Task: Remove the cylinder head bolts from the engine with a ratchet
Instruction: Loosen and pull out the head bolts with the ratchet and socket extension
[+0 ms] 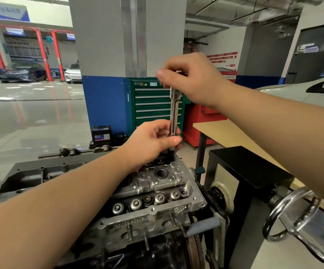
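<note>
The ratchet (173, 111) stands upright on a long extension, its dark socket down in a far bolt well of the head (157, 193). The left hand (151, 142) pinches the shaft low; the right hand (194, 78) has its fingers curled round the top. No freed bolts show, so most work probably remains. Above the head the air is open; the stand (240, 171) and handwheel (291, 214) crowd the right.
</note>
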The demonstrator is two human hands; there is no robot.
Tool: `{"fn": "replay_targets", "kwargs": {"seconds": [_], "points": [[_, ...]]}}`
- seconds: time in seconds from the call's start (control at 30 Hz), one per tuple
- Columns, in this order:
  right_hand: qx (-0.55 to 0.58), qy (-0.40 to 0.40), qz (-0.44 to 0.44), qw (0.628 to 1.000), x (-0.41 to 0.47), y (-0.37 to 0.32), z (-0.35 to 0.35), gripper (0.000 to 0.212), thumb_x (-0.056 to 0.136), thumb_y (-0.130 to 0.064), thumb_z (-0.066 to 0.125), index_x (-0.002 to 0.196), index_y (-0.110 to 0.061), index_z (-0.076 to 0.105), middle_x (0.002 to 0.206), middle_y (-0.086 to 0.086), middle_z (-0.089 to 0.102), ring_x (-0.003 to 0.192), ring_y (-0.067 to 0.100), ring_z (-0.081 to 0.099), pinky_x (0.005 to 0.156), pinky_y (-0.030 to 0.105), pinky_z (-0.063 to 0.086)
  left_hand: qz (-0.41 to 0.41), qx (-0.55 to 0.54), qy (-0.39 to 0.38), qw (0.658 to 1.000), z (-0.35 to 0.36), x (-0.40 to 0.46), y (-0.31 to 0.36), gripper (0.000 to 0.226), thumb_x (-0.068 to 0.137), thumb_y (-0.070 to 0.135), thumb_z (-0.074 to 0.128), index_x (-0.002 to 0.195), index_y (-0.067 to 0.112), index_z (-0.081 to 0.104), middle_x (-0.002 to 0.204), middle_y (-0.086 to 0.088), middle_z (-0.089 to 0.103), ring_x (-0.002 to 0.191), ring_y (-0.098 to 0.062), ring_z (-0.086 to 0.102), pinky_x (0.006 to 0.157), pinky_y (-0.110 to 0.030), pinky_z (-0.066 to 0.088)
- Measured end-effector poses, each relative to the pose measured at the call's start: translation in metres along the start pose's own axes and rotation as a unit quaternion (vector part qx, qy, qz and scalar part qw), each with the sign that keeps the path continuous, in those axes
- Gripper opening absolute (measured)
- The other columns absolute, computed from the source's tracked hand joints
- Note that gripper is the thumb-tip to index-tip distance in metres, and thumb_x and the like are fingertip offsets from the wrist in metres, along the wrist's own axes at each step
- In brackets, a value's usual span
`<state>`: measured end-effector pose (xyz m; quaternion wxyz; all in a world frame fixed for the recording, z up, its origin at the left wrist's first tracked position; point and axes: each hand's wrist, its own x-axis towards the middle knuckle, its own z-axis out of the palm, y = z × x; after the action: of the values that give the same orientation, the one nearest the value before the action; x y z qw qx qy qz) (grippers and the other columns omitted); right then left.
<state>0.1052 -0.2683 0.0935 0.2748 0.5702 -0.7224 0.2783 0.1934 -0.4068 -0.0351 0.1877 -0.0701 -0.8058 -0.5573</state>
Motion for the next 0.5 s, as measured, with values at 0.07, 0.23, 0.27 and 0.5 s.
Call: {"fn": "replay_targets", "kwargs": {"seconds": [0.07,0.23,0.27,0.5], "points": [[-0.056,0.012,-0.009,0.998,-0.007,0.01,0.003,0.058,0.097,-0.062,0.034,0.101,-0.02,0.074,0.094,0.001,0.07,0.097,0.02,0.06,0.095,0.047,0.043,-0.001,-0.012,-0.01,1.0,0.0,0.002,-0.002,0.015,0.098,0.0,0.068,0.113,-0.001,0.065,0.106,-0.026,0.073,0.101,-0.039,0.075,0.098,-0.055,0.058],[-0.032,0.036,0.119,0.992,0.003,0.004,0.023,0.071,0.087,-0.079,0.024,0.112,-0.035,0.073,0.107,0.002,0.069,0.113,0.022,0.054,0.101,0.042,0.041,0.006,-0.027,-0.014,1.0,0.0,0.003,-0.003,0.012,0.099,-0.002,0.066,0.111,-0.001,0.064,0.109,-0.03,0.071,0.103,-0.039,0.074,0.091,-0.041,0.062],[0.023,0.04,0.122,0.991,0.004,0.003,0.024,0.073,0.087,-0.077,0.032,0.108,-0.022,0.076,0.104,0.009,0.071,0.107,0.025,0.058,0.097,0.042,0.045,0.008,-0.027,-0.015,0.999,0.0,0.003,-0.002,0.012,0.099,-0.002,0.065,0.111,-0.002,0.064,0.109,-0.03,0.071,0.103,-0.039,0.074,0.091,-0.04,0.062],[0.485,-0.033,0.144,0.862,0.021,0.001,0.028,0.056,0.109,-0.028,0.037,0.078,0.005,0.07,0.099,0.023,0.075,0.134,0.02,0.056,0.123,0.042,0.029,0.002,-0.037,-0.017,0.999,0.0,0.002,-0.002,0.014,0.1,-0.003,0.064,0.114,-0.002,0.064,0.112,-0.029,0.071,0.104,-0.037,0.074,0.094,-0.041,0.061]]}}
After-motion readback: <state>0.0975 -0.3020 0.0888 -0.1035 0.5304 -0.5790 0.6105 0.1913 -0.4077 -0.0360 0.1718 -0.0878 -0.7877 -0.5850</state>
